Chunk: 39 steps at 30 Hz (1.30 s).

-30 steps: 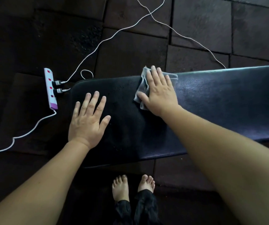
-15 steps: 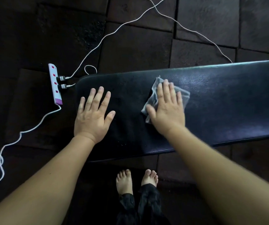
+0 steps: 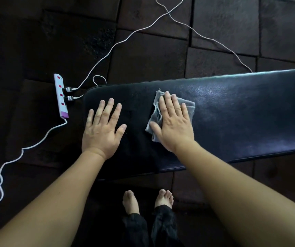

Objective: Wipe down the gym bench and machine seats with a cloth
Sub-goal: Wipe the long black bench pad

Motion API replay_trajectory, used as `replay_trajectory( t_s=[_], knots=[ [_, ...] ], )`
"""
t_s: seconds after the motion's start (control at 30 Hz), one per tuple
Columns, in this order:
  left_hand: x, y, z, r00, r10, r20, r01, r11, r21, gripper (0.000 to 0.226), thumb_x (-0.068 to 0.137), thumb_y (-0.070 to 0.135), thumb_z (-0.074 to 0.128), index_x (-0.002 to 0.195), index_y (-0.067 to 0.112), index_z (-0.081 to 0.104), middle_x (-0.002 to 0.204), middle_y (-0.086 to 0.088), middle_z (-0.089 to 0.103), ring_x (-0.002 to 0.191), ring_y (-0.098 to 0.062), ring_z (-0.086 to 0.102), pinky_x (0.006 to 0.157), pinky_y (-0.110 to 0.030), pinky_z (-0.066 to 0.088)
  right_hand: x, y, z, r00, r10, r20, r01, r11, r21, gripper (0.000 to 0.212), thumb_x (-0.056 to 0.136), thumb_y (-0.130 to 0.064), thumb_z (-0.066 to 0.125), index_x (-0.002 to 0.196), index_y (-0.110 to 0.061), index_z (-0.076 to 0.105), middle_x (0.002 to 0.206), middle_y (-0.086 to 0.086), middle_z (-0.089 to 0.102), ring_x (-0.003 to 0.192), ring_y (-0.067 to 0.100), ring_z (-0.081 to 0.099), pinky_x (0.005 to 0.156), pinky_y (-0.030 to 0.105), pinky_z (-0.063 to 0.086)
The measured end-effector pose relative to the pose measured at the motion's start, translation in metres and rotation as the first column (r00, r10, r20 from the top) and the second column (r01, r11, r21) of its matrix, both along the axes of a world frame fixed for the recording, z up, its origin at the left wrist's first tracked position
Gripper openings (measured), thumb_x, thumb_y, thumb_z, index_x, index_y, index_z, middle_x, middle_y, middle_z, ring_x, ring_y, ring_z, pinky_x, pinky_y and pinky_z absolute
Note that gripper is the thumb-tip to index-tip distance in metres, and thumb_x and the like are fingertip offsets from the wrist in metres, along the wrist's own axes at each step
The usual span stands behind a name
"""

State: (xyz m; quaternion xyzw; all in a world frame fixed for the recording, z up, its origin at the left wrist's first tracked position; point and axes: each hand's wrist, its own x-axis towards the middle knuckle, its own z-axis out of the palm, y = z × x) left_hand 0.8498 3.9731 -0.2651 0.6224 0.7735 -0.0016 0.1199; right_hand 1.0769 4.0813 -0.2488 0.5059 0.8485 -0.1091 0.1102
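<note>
Now, right hand pressing cloth on bench, left hand alongside, fingers all straight.

bench pad: black leather-look vinyl, fine grain, soft sheen, shinier toward right end, duller at left
cloth: grey woven fabric, matt, soft, crumpled folds
floor tiles: dark, matt, rough pitted face, rubber-like
power strip: white plastic, smooth, slight gloss, purple end
cables: white plastic sheath, smooth
trousers: black fabric, faint sheen
</note>
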Motion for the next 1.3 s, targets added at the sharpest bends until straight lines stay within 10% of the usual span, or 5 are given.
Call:
replay_trajectory(
  t_s=[0.27, 0.57, 0.9, 1.13, 1.3],
  knots=[
    [-0.001, 0.000, 0.001, 1.000, -0.007, 0.017, 0.007, 1.000, 0.004, 0.071, 0.104, 0.061, 0.017, 0.167, 0.030, 0.008, 0.175, 0.006, -0.004, 0.161, -0.018, -0.006, 0.130, -0.048, 0.000, -0.003, -0.085, 0.006, 0.926, 0.344, -0.154, -0.356, 0.933, -0.056, 0.090, 0.095, -0.063, 0.043, 0.166, -0.017, 0.013, 0.174, 0.002, -0.002, 0.159, 0.018, -0.009, 0.129, 0.047, 0.008],
    [-0.051, -0.011, 0.006, 0.992, -0.077, 0.103, 0.076, 0.997, 0.012, 0.070, 0.103, 0.056, 0.020, 0.167, 0.028, 0.009, 0.175, 0.008, -0.005, 0.160, -0.014, -0.011, 0.129, -0.039, -0.008, -0.081, 0.036, 0.000, 0.985, -0.158, -0.063, 0.159, 0.987, 0.000, 0.083, 0.102, -0.067, 0.021, 0.166, -0.020, -0.001, 0.174, 0.000, -0.008, 0.159, 0.019, -0.012, 0.129, 0.045, -0.005],
    [-0.083, -0.024, -0.010, 0.974, -0.150, 0.169, 0.141, 0.988, 0.061, 0.070, 0.105, 0.056, 0.023, 0.167, 0.028, 0.008, 0.175, 0.008, -0.007, 0.160, -0.016, -0.011, 0.130, -0.047, 0.003, -0.053, -0.071, 0.006, 0.919, 0.384, -0.092, -0.389, 0.920, -0.038, 0.085, 0.099, -0.066, 0.035, 0.166, -0.020, 0.008, 0.174, -0.001, -0.002, 0.160, 0.019, -0.007, 0.129, 0.047, 0.005],
    [-0.084, -0.020, -0.013, 0.973, -0.117, 0.199, 0.111, 0.993, 0.039, 0.068, 0.105, 0.056, 0.019, 0.166, 0.032, 0.000, 0.173, 0.012, -0.015, 0.158, -0.011, -0.019, 0.130, -0.043, -0.004, -0.093, 0.035, 0.002, 0.972, -0.235, -0.031, 0.236, 0.971, 0.045, 0.083, 0.101, -0.066, 0.023, 0.166, -0.019, 0.003, 0.174, 0.003, -0.004, 0.160, 0.020, -0.008, 0.129, 0.046, -0.003],
    [-0.083, -0.022, -0.012, 0.970, -0.128, 0.205, 0.121, 0.992, 0.046, 0.069, 0.105, 0.057, 0.022, 0.166, 0.031, 0.002, 0.174, 0.011, -0.011, 0.159, -0.013, -0.015, 0.130, -0.045, -0.001, -0.111, -0.057, 0.007, 0.993, 0.079, -0.087, -0.078, 0.997, 0.014, 0.084, 0.102, -0.065, 0.025, 0.166, -0.015, 0.001, 0.173, 0.006, -0.009, 0.159, 0.022, -0.013, 0.129, 0.049, -0.001]
  ],
)
